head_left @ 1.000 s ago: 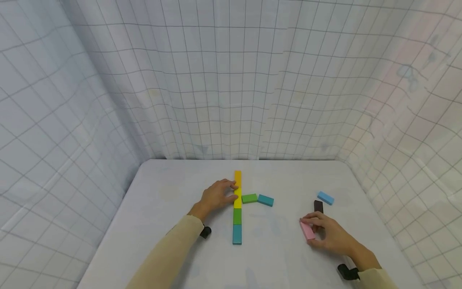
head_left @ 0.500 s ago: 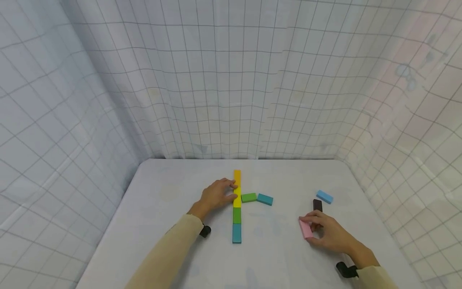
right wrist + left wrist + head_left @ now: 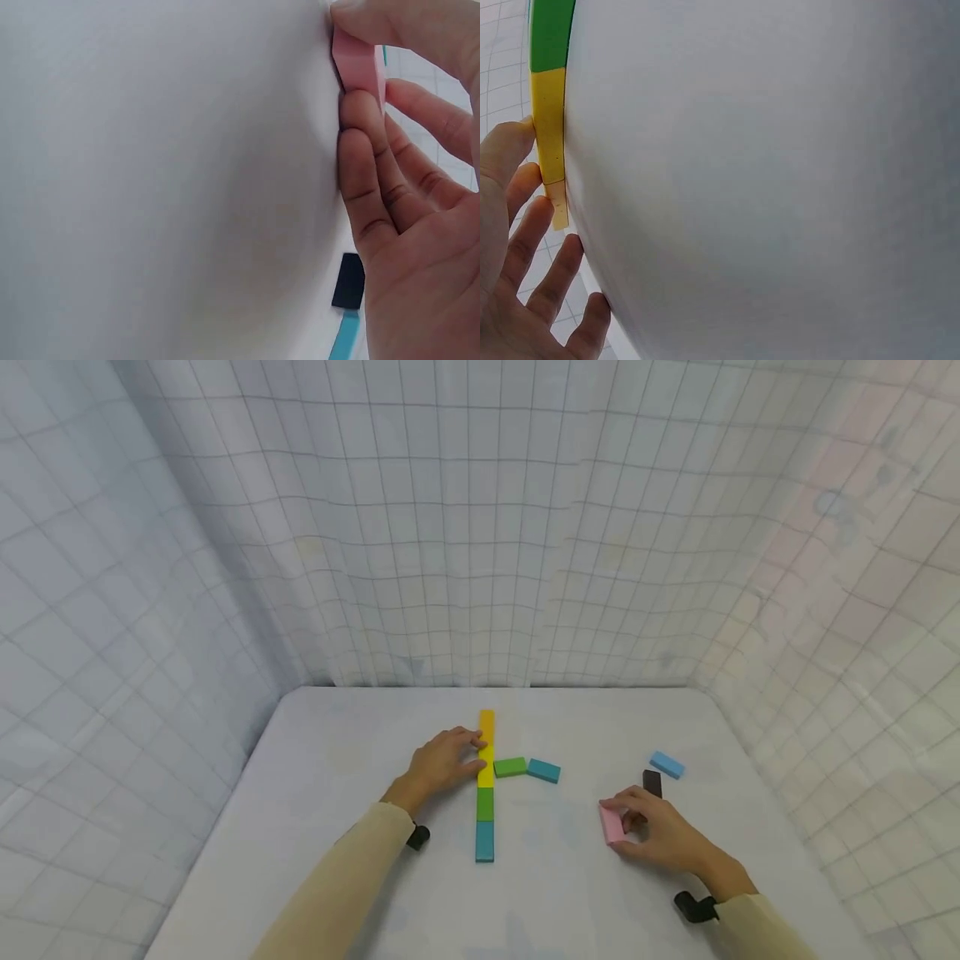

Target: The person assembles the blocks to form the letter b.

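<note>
A straight row of flat blocks runs down the table, with a yellow block (image 3: 487,775) above a green block (image 3: 485,804) and a teal block (image 3: 484,842) at the near end. My left hand (image 3: 441,762) lies along the left of the yellow stretch; its thumb and fingertips touch that side, fingers loosely extended in the left wrist view. My right hand (image 3: 663,833) pinches a pink block (image 3: 358,64) between thumb and fingers, close over the table. Just behind that hand lies a black block (image 3: 652,782), partly covered by it in the head view.
Right of the yellow stretch, a second green block (image 3: 510,767) and a second teal block (image 3: 543,771) lie end to end at a slight angle. A light blue block (image 3: 667,765) rests farther right. Gridded white curtains (image 3: 480,552) enclose the white table (image 3: 360,727).
My right hand has slid left a little with the pink block, away from the black block. The left hand stays at the yellow stretch. The head view has shifted slightly.
</note>
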A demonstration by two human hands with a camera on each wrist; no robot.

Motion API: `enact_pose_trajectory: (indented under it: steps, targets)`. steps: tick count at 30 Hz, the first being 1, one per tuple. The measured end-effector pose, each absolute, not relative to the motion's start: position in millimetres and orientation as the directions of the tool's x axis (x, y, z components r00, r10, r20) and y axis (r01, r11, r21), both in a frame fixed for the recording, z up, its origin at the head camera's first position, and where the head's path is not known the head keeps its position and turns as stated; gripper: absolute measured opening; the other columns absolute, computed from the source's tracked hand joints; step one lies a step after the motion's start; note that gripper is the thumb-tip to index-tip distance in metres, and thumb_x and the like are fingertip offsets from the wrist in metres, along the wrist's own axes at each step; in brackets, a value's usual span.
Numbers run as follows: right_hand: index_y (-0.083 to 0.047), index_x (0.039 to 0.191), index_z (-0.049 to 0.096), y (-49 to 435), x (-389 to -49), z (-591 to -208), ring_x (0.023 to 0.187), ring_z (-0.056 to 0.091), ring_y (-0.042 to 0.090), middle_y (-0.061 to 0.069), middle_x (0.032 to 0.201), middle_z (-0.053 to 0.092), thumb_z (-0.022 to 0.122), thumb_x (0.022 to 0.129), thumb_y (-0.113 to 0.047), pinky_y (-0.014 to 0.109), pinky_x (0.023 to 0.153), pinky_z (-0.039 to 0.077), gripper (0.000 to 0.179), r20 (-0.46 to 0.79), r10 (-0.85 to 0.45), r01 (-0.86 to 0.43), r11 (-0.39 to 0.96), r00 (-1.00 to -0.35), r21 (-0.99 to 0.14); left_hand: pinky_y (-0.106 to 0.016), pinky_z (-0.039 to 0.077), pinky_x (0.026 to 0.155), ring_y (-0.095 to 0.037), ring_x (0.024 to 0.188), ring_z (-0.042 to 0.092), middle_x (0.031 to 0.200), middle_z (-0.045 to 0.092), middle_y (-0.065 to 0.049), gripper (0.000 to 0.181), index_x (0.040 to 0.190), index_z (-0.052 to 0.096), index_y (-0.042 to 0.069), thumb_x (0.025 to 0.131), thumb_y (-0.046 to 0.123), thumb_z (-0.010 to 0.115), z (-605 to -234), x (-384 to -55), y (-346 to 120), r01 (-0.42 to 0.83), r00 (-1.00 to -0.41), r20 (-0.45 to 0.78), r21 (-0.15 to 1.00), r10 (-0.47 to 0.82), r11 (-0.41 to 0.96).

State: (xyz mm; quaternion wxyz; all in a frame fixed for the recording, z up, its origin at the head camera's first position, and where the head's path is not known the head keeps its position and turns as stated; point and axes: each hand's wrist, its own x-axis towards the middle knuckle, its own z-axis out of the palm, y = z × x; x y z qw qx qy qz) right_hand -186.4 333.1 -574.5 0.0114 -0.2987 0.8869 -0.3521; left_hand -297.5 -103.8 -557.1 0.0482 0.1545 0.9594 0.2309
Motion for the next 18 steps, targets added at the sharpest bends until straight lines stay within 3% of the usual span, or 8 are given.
enact_pose_trajectory:
  steps: [7, 18]
  targets:
    - [-0.011, 0.149, 0.076, 316, -192, -569, 0.100, 0.071, 0.006, 0.001, 0.132, 0.073, 0.099, 0.095, -0.019, 0.022, 0.088, 0.063, 0.059, 0.110, -0.516, -0.455, 0.611, -0.849, -0.648, -0.067, 0.058, 0.123, -0.031, 0.160, 0.061, 0.173, 0.064, 0.006, 0.037, 0.144, 0.080, 0.028, 0.109, 0.039, 0.085, -557, -298, -100, 0.276, -0.943, -0.038, 0.472, 0.332, 0.837]
    - [-0.014, 0.148, 0.076, 296, -206, -566, 0.101, 0.068, 0.004, 0.000, 0.135, 0.071, 0.099, 0.097, -0.023, 0.022, 0.088, 0.062, 0.057, 0.078, -0.526, -0.451, 0.632, -0.847, -0.630, -0.068, 0.058, 0.123, -0.031, 0.159, 0.061, 0.172, 0.064, 0.005, 0.040, 0.147, 0.079, 0.030, 0.109, 0.041, 0.085, -556, -298, -100, 0.262, -0.949, -0.036, 0.463, 0.313, 0.847]
